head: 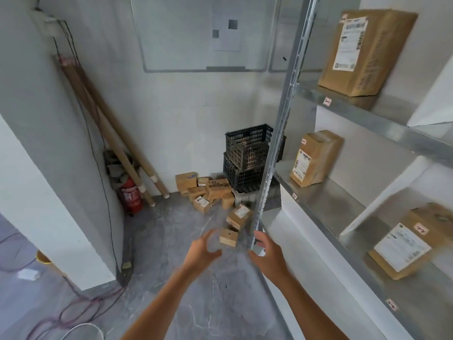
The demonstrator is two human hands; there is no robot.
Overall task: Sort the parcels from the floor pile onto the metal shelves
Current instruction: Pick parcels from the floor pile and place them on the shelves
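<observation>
Both arms are reaching forward and down toward the floor. The left hand [201, 251] and the right hand [264, 253] are facing each other with the fingers spread; the grip of each one is wide and is holding nothing. A small parcel [228, 238] is showing in the gap just beyond the fingertips. The picture is blurred there, so I cannot tell if it is lying on the floor or touching a finger. A second parcel [239, 217] is lying just behind it, and the floor pile [208, 190] is sitting farther back against the wall, beside two stacked black crates [247, 155]. On the right, the metal shelves [331, 200] are carrying three parcels: a large one on the top level [365, 52], one standing on the middle level [315, 158], and one lying on the lowest level [407, 244]. A red fire extinguisher [131, 196] is standing in the left corner.
</observation>
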